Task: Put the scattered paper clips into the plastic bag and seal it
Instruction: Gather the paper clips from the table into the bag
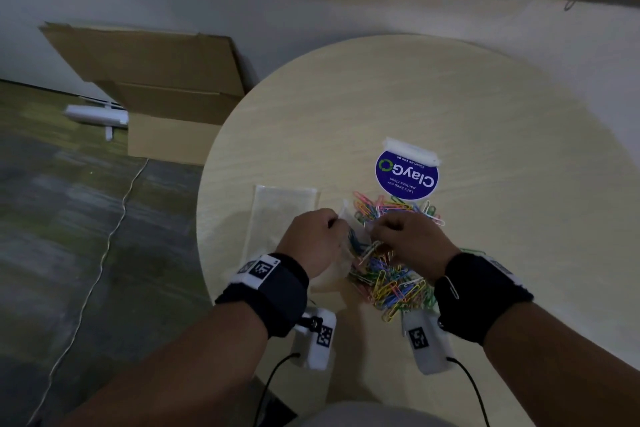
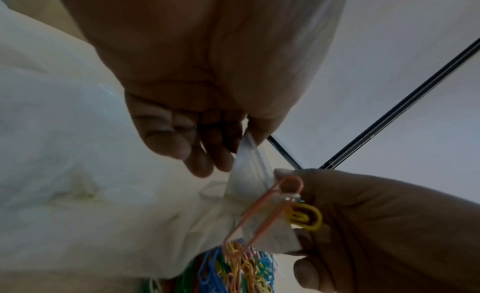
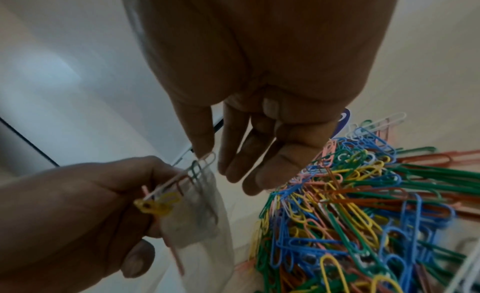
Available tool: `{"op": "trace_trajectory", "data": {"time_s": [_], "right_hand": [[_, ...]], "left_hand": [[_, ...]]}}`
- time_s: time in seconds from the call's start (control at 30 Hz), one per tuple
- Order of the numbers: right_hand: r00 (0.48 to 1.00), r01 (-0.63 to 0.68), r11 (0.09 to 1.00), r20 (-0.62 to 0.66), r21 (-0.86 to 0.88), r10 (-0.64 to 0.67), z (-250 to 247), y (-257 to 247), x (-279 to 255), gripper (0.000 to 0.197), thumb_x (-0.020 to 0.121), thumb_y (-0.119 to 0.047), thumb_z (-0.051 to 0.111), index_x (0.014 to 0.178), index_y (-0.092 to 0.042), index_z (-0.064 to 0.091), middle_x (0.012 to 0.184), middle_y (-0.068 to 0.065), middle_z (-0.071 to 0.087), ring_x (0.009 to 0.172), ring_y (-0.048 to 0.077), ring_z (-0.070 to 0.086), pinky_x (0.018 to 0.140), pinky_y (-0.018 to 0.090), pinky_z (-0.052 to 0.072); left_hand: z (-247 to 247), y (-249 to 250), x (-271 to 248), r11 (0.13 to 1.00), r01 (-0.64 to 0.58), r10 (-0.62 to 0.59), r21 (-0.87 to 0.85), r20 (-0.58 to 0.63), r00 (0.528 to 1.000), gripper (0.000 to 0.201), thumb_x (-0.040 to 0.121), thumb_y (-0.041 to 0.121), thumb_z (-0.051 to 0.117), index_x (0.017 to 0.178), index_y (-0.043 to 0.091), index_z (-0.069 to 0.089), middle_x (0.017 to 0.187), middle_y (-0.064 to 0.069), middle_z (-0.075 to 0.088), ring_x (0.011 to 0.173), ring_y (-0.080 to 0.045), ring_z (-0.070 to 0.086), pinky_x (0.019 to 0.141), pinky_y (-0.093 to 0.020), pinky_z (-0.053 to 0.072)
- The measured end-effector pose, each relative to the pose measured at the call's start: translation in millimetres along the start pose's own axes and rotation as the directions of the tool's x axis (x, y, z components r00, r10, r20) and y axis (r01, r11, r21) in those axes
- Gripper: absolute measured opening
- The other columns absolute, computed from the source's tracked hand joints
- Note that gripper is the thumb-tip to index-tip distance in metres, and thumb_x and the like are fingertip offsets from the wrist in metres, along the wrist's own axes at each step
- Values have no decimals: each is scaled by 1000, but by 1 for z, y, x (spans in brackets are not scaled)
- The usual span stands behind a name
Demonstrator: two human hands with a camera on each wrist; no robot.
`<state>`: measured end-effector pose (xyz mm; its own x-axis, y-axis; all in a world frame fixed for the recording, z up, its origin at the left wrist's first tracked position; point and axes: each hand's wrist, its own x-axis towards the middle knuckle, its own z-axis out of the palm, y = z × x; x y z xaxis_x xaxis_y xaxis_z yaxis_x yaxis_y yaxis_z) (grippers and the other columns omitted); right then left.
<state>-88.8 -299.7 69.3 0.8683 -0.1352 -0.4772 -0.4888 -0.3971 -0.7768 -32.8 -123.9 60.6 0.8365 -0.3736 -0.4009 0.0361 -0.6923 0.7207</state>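
Holding bag (image 1: 348, 239) — clips (image 2: 244, 270) inside

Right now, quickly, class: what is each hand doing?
Left hand: pinches the clear zip bag by its mouth edge.
Right hand: pinches a few paper clips at the bag's mouth.

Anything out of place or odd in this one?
Yes. One white paper clip clings to the black wristband of the right hand, off the table and apart from the pile of paper clips. It looks snagged and may get missed while the left hand holds the plastic bag.
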Motion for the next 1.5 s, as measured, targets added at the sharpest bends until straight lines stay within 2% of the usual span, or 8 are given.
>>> {"op": "trace_trajectory", "data": {"time_s": [0.33,0.47,0.6,0.83,0.97,1.1,1.2,1.5], "right_hand": [[996,58,979,-48,-198,-69,-6,-12,0,19,86,-26,64,72,-15,69,62,0,70,51,5,60,55,26,47],[977,14,950,-199,-311,-80,-14,-8,9,20,83,-24,61,69,-11,66,66,4,69,67,22,65,64,37,54],[992,67,890,-64,-450,-107,-15,-11,12,16,82,-22,60,71,-11,65,72,4,68,72,22,62,66,33,50],[980,144,949,-95,-282,-177,-11,-9,8,30,93,-36,58,68,-20,63,64,-4,63,57,4,53,52,18,39],[986,158,971,-17,-178,-163,-12,-11,-3,17,92,-38,60,94,-27,73,87,-12,71,77,-7,60,62,6,40],[981,79,997,-176,-7,-79,-19,7,-13,22,84,-49,66,90,-28,71,82,-7,71,72,14,65,65,27,51],[997,40,996,-73,83,-34,-8,10,-16,27,78,-54,69,86,-28,69,77,-3,70,68,12,62,65,33,49],[968,36,975,-234,-220,-89,7,10,-6,17,81,-26,60,67,-16,59,64,2,65,65,23,62,62,38,52]], "left_hand": [[-9,14,-5,996,38,-36,-75,22,999,31,100,30,50,80,9,62,69,-5,71,64,-28,68,57,-39,59],[-14,12,-10,999,-32,29,35,77,997,35,99,32,50,70,15,59,70,-2,71,53,-13,59,60,-32,52],[-13,16,-17,999,-48,45,26,109,993,41,101,37,46,71,11,56,66,-5,64,47,-12,48,59,-34,46],[-6,16,-15,999,-31,33,-40,38,999,39,100,38,43,78,6,50,75,-20,62,64,-35,55,66,-51,50],[-7,13,-13,999,-42,42,-12,9,999,41,102,41,41,80,7,52,76,-18,62,70,-36,60,70,-52,50],[-17,11,-13,995,-76,78,67,-23,997,42,103,37,40,82,2,50,77,-22,60,69,-38,57,71,-55,49],[-18,14,-13,992,-99,99,76,5,995,39,101,35,44,81,2,49,78,-22,61,69,-38,56,68,-53,48],[-25,21,-15,850,-146,196,507,-45,980,33,93,35,48,66,18,39,62,-2,43,58,-27,46,57,-37,40]]}}
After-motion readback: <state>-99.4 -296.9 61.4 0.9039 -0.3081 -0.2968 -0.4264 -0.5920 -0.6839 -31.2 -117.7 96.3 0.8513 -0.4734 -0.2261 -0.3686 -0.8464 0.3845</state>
